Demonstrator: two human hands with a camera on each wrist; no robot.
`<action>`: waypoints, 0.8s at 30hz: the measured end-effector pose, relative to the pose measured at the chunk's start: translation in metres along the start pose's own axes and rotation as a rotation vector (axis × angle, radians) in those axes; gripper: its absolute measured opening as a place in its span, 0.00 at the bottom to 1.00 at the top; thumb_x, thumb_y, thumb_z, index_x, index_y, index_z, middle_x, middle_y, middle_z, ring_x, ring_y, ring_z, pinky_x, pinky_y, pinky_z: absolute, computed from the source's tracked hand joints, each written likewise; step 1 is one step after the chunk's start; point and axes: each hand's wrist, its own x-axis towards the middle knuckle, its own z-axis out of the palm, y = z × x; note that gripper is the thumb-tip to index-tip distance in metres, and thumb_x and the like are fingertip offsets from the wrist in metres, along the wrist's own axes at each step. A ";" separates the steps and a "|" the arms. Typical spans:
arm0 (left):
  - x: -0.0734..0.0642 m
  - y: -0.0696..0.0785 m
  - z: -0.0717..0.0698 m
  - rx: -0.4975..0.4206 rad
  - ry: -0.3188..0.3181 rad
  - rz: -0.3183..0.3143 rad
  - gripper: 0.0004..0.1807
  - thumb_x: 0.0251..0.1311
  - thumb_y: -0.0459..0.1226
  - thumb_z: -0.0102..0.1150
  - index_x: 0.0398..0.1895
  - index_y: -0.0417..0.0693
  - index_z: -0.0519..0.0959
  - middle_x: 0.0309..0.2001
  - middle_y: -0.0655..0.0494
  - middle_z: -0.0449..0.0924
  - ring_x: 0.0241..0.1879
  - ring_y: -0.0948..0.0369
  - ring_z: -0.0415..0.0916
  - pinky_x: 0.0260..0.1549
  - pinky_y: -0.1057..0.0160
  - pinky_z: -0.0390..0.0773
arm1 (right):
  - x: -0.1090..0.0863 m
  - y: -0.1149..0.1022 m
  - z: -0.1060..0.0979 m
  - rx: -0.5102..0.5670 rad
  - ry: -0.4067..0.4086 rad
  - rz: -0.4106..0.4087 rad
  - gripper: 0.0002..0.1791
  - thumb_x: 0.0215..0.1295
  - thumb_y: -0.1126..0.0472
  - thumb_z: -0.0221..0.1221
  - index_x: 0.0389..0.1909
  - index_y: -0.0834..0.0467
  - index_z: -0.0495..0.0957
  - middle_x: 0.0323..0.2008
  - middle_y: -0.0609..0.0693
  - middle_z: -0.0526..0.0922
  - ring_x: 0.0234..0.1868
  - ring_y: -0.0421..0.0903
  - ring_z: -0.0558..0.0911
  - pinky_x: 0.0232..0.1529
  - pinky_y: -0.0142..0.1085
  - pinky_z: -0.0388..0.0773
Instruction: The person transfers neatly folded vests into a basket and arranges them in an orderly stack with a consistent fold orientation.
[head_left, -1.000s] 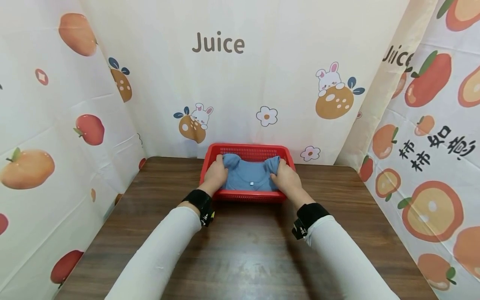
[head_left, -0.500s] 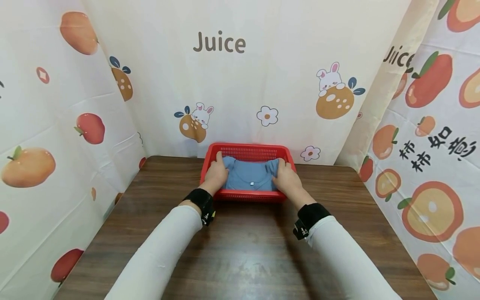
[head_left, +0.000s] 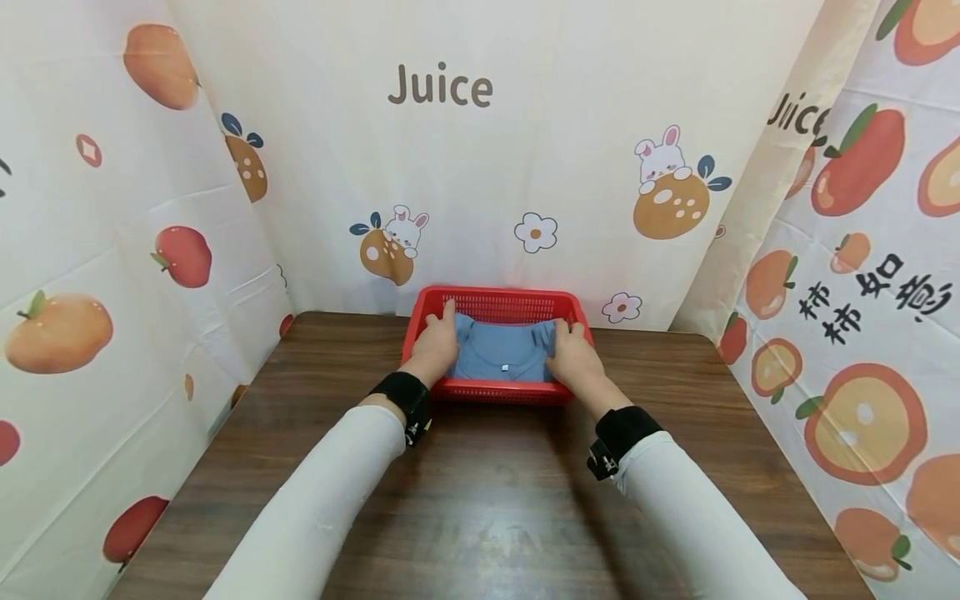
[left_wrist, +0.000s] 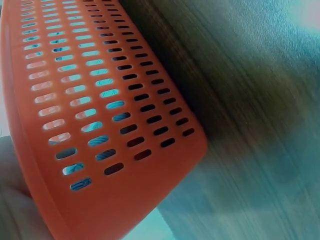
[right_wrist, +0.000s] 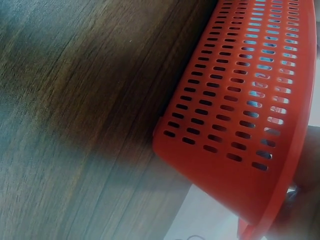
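Observation:
A folded blue shirt [head_left: 498, 346] with a small white label at its neckline lies in the red plastic basket [head_left: 502, 392] in the head view. My left hand [head_left: 435, 346] reaches over the basket's left side, its index finger extended beside the shirt's left shoulder. At the opposite end, my right hand [head_left: 576, 358] has its fingers spread at the shirt's right shoulder. Both wrist views show mainly the slotted front wall of the basket, which hides most of each hand and the shirt.
The basket stands at the back of a dark wooden table [head_left: 487, 500], close to a printed fabric backdrop [head_left: 465, 167]. Similar fruit-patterned cloth hangs at the left and right sides. Each wrist wears a black strap [head_left: 626, 429] with a small device.
The shirt's raised shoulders have settled lower into the basket. My left hand has loosened from the cloth and shifted slightly right, its index finger straightening. My right hand's fingers have loosened.

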 end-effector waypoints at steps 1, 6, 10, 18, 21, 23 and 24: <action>0.001 0.000 0.000 0.007 -0.003 0.003 0.46 0.73 0.36 0.54 0.84 0.60 0.38 0.77 0.34 0.53 0.48 0.47 0.80 0.53 0.40 0.80 | 0.000 0.000 0.000 -0.002 0.003 -0.002 0.44 0.66 0.60 0.64 0.77 0.61 0.51 0.63 0.68 0.62 0.41 0.58 0.81 0.48 0.55 0.83; 0.004 0.001 0.001 0.036 -0.009 0.010 0.42 0.76 0.35 0.49 0.84 0.59 0.40 0.76 0.35 0.54 0.54 0.46 0.79 0.54 0.39 0.79 | -0.002 -0.002 -0.001 -0.011 0.017 -0.013 0.42 0.65 0.61 0.64 0.75 0.61 0.54 0.62 0.68 0.62 0.43 0.58 0.80 0.48 0.54 0.84; 0.004 0.003 0.002 0.066 0.011 0.028 0.38 0.78 0.35 0.45 0.84 0.59 0.42 0.73 0.35 0.58 0.52 0.46 0.80 0.51 0.41 0.81 | -0.003 -0.004 -0.002 -0.021 0.031 -0.025 0.40 0.64 0.61 0.64 0.74 0.62 0.56 0.62 0.68 0.63 0.44 0.58 0.80 0.46 0.54 0.84; 0.004 0.003 0.006 0.142 0.072 0.076 0.34 0.77 0.36 0.46 0.81 0.55 0.49 0.65 0.35 0.61 0.53 0.44 0.77 0.48 0.42 0.83 | -0.004 -0.006 -0.006 -0.085 0.068 -0.080 0.36 0.62 0.63 0.64 0.70 0.63 0.62 0.61 0.67 0.64 0.49 0.59 0.77 0.49 0.55 0.83; 0.004 0.003 0.006 0.164 0.073 0.089 0.33 0.77 0.35 0.48 0.80 0.54 0.52 0.64 0.36 0.62 0.55 0.43 0.75 0.50 0.42 0.82 | -0.006 -0.008 -0.008 -0.096 0.074 -0.093 0.35 0.62 0.63 0.65 0.69 0.63 0.63 0.61 0.66 0.65 0.51 0.59 0.76 0.50 0.56 0.82; 0.004 0.003 0.006 0.186 0.076 0.102 0.32 0.76 0.35 0.50 0.79 0.54 0.54 0.63 0.37 0.62 0.55 0.44 0.73 0.51 0.41 0.82 | -0.006 -0.008 -0.008 -0.099 0.078 -0.097 0.35 0.61 0.63 0.65 0.68 0.63 0.64 0.61 0.66 0.65 0.50 0.59 0.76 0.50 0.56 0.82; 0.003 0.003 0.006 0.203 0.080 0.111 0.32 0.74 0.35 0.52 0.78 0.53 0.56 0.62 0.37 0.63 0.55 0.44 0.73 0.50 0.42 0.82 | -0.007 -0.008 -0.008 -0.103 0.080 -0.099 0.34 0.62 0.63 0.65 0.68 0.63 0.64 0.60 0.66 0.65 0.51 0.59 0.76 0.50 0.56 0.82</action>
